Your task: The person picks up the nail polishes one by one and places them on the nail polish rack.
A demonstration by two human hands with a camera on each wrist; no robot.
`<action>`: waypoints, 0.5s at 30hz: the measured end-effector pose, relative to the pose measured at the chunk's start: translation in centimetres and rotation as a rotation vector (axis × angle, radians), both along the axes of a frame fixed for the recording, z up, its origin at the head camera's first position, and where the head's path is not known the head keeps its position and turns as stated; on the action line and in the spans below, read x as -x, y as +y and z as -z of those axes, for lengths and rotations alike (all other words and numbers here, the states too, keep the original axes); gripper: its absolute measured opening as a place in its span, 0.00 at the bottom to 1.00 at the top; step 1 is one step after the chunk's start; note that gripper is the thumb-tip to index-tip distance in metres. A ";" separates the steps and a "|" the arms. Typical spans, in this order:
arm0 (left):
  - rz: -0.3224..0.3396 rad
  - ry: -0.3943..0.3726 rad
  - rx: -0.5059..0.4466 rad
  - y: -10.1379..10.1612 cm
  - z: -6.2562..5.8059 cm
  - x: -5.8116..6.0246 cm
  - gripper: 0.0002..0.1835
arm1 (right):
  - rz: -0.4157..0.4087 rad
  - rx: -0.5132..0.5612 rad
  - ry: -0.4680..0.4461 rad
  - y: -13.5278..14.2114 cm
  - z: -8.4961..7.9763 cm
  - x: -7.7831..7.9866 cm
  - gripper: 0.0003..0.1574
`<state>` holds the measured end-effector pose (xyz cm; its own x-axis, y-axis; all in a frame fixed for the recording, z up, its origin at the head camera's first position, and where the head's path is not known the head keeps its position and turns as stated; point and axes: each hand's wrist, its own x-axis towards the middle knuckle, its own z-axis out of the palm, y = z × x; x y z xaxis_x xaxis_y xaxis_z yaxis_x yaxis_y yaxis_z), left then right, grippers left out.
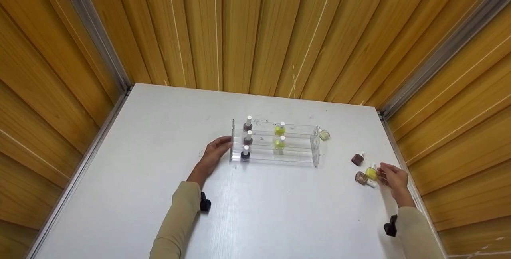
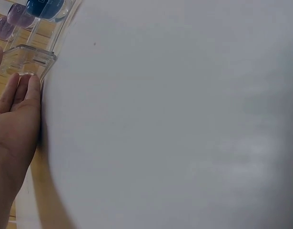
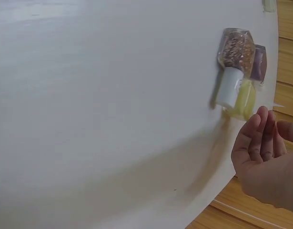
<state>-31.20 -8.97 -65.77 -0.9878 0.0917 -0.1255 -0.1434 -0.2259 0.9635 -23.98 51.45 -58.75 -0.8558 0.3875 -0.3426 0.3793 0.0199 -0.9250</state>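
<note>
A clear tiered rack (image 1: 295,162) holds upright nail polish bottles with white caps. Two purplish bottles (image 1: 248,140) and a dark blue bottle (image 2: 44,7) line its left end; two yellow bottles (image 1: 280,130) stand farther right on the upper tiers. My left hand (image 1: 215,151) touches the rack's left end panel (image 2: 29,52) with fairly straight fingers. On the right, my right hand (image 1: 393,177) has its loosely bent fingers right beside a lying yellow nail polish bottle (image 1: 371,173), thumb apart from the fingers. A glittery brown bottle (image 3: 236,47) and a dark purplish bottle (image 1: 357,159) lie close by.
A pale yellow-green bottle (image 1: 324,135) lies just past the rack's right end. The white table (image 1: 279,215) is bordered by wood-patterned walls (image 1: 239,31) at the back and sides. The right hand is close to the table's right edge.
</note>
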 end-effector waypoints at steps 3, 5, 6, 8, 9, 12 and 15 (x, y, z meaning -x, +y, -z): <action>-0.003 0.001 0.001 0.0 -0.1 0.0 0.22 | 0.056 0.003 -0.037 0.3 0.6 -0.2 0.07; -0.002 -0.001 0.003 0.0 -0.1 0.0 0.22 | 0.086 -0.008 -0.063 0.4 1.0 -0.2 0.10; 0.000 0.001 0.004 0.0 -0.1 0.0 0.22 | 0.098 -0.017 -0.075 0.4 1.1 -0.2 0.11; 0.005 0.003 0.007 0.0 0.0 0.0 0.22 | 0.114 -0.041 -0.102 0.4 1.5 -0.2 0.14; 0.007 0.003 0.011 0.0 0.0 -0.1 0.22 | 0.116 -0.060 -0.118 0.4 1.6 -0.2 0.15; 0.012 0.006 0.015 0.0 0.0 0.0 0.22 | 0.082 -0.154 -0.148 0.3 1.9 -0.1 0.26; 0.015 0.006 0.014 0.0 0.0 0.1 0.23 | 0.045 -0.275 -0.168 0.1 2.2 0.2 0.37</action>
